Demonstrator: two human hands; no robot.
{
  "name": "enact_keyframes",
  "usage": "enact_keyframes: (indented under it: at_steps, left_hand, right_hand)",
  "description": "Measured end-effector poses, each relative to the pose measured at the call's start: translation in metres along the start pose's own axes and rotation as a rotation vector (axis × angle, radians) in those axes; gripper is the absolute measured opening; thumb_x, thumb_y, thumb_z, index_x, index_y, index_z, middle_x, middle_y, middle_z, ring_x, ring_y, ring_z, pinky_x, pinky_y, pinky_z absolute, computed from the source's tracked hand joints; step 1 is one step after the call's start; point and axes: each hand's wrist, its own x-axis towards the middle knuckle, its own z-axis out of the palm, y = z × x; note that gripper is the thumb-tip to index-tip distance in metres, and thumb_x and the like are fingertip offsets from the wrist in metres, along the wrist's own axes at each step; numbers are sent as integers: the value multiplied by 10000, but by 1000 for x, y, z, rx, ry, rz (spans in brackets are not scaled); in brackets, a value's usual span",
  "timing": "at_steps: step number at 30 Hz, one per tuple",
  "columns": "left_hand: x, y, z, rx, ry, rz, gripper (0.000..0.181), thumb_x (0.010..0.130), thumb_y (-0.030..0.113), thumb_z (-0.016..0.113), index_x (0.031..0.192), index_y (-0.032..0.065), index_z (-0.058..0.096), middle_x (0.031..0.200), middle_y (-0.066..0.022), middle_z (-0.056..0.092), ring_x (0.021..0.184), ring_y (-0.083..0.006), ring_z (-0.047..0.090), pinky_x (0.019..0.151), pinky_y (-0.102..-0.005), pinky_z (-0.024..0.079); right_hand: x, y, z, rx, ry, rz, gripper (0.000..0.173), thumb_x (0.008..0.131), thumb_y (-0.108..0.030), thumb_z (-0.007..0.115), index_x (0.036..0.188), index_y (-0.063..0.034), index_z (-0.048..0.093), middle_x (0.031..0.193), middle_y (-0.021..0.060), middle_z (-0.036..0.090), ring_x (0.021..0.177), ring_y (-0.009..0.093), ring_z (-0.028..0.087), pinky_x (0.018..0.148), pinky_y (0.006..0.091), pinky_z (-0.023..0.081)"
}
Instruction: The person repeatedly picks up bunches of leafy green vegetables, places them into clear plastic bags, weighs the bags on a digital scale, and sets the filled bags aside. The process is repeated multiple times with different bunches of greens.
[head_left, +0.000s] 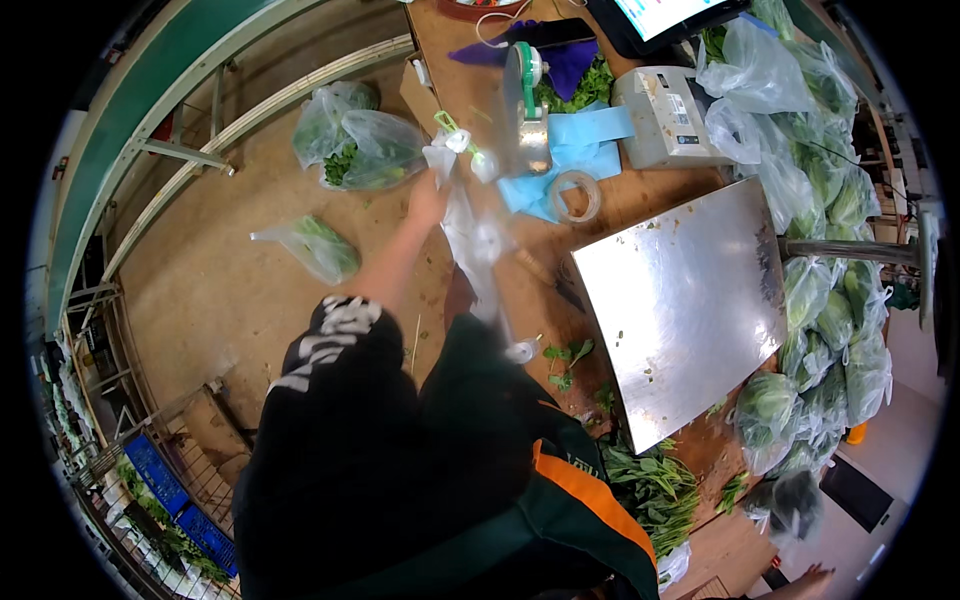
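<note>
My left hand (427, 201), in a black sleeve with white lettering, reaches to the wooden table's edge. It is against white plastic bags (474, 240) hanging there; motion blur hides whether its fingers grip them. Just above lies a bunched white plastic piece with a green tie (454, 136). A bag-neck tape sealer with green tape (531, 97) stands beside it, close to a clear tape roll (576, 196) on light-blue sheeting (592, 142). At the lower right rim a hand (810, 582) shows partly; whether it is my right hand I cannot tell.
A stainless-steel platform (690, 307) sits on the table, a knife (544, 274) to its left. Bagged vegetables (836, 315) pile along the right. Leafy greens (652, 495) lie below. Several bagged greens (360, 142) are on the floor. A grey box-shaped device (660, 112) stands behind.
</note>
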Motion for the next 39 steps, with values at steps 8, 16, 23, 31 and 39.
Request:
enact_keyframes:
  at_steps: [8,16,23,31,39]
  left_hand:
    - [-58,35,-81,190,-59,12,326,876,277,740,762,15,583,728,-210,638,713,-421,625,642,-501,475]
    - [-185,244,-186,-166,-794,667,297,846,180,778,750,53,528,715,-120,520,692,-326,561,614,-426,438]
    - [-166,387,-192,-249,-861,1500,150,714,109,687,754,93,544,740,-36,510,701,-215,552,582,-338,445]
    - [-183,474,-171,-137,-943,1835,187,640,111,644,710,83,472,692,-41,433,663,-202,513,567,-322,438]
    - [-238,481,-130,-293,-718,1475,231,746,-26,818,852,23,619,743,-87,579,644,-254,542,548,-339,405]
  right_hand:
    - [-306,52,106,-565,-1052,-234,340,1016,-189,603,1291,9,571,1160,137,676,1130,222,630,1011,337,456]
    - [-622,40,142,-279,-1958,-453,571,839,-38,738,1377,-4,550,1380,183,591,1287,357,560,1084,411,417]
    - [-605,15,157,190,-2048,-948,605,734,-182,848,1252,-28,575,1208,147,592,1100,357,571,1021,451,441]
    - [-546,6,95,-33,-1907,-725,182,837,-103,751,993,-36,686,937,113,674,939,320,632,833,398,496]
    - [-546,66,32,-234,-929,-843,381,795,32,645,1172,-14,668,1062,151,673,877,321,646,721,381,540]
